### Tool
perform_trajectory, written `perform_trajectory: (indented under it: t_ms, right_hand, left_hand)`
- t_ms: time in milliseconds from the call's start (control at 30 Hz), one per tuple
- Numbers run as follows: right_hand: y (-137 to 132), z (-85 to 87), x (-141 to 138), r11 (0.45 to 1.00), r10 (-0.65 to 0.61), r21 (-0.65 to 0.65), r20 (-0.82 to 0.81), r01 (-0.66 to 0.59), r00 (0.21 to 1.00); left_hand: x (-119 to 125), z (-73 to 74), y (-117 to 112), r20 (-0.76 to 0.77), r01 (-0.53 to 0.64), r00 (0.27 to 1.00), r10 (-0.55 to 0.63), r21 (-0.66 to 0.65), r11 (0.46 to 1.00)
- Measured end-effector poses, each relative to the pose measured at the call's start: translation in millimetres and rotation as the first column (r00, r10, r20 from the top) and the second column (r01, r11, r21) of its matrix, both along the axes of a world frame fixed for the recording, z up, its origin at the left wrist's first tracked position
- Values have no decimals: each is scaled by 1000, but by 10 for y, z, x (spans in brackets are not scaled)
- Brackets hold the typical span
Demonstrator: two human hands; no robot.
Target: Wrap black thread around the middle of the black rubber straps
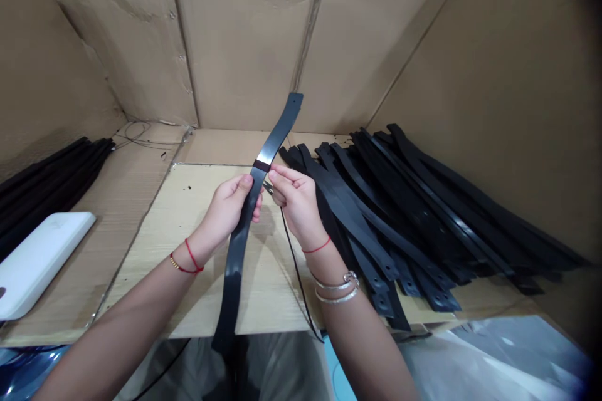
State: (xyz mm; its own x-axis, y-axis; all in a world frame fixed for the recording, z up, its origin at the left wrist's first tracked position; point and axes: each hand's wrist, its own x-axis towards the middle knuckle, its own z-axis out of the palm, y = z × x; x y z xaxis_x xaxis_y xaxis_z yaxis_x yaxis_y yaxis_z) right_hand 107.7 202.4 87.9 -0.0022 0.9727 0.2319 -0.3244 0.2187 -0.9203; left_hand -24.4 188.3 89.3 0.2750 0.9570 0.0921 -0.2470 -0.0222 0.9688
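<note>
A long, glossy black strap with a small hole near its far tip runs slantwise across the middle. My left hand is closed around it below a narrow dark band that crosses its width. At the right edge of that band, the thumb and forefinger of my right hand are pinched together. A small metal tool with a pointed tip, perhaps snips, shows under my right fingers; its rest is hidden. Below my right hand, a thin black cord hangs to the table's front edge.
Many similar black straps lie heaped on the right. Another dark bundle lies far left, behind a white rounded object. Cardboard walls enclose the back and sides of the pale work board. Clear plastic sits lower right.
</note>
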Motion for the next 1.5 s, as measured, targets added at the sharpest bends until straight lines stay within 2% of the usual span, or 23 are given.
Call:
perform_trajectory:
  t_ms: [233,367,467,533,600,667,733,767,833,933,1000,1067,1167,1333,1500]
  right_hand:
    - [-18,5,-25,991,120,67,-42,-117,992]
    - [-44,41,-34,991,115,74,-67,-110,991]
    - [-70,74,-19,986,164,27,-76,-162,984]
    - [-86,83,-7,975,224,0,-59,-224,973]
    - [-95,77,-2,969,245,15,-28,-245,969]
    - [-95,60,-4,976,212,50,11,-213,977]
    - [-88,42,-11,987,129,90,53,-134,990]
    - [-83,36,-13,990,86,104,75,-93,993]
    - [-72,30,-14,992,18,121,109,-31,994]
    - [-54,34,3,993,-24,119,129,8,991]
    - [-43,44,25,994,-10,108,136,-5,991]
    - [-35,60,48,996,33,73,129,-43,991]
    - [-36,83,61,996,75,37,82,-78,994]
    - [-70,78,22,995,50,88,32,-52,998]
    - [-101,89,11,989,126,76,-5,-126,992]
  left_hand:
    - [-5,27,-41,117,25,993,-23,-19,999]
    - [-14,11,-51,137,110,985,-106,-21,994]
    - [-13,2,-52,184,212,962,-200,-47,976]
    - [-12,-2,-36,235,319,927,-292,-85,944]
    - [-14,-4,-8,295,452,867,-400,-130,883]
    - [-20,-6,20,329,562,806,-493,-160,812]
    - [-24,-5,28,310,606,780,-544,-154,781]
    - [-23,-3,21,283,596,789,-545,-140,791]
    - [-10,3,-14,208,523,843,-496,-99,847]
    - [20,16,-70,65,342,939,-339,-55,938]
    - [26,25,-72,-3,253,967,-253,-35,967]
    - [7,32,-46,-20,227,973,-228,-20,974]
    - [-48,36,0,-7,257,967,-256,10,966]
    - [-92,31,-2,25,288,957,-289,51,956]
    - [-101,38,-28,64,336,939,-339,60,940]
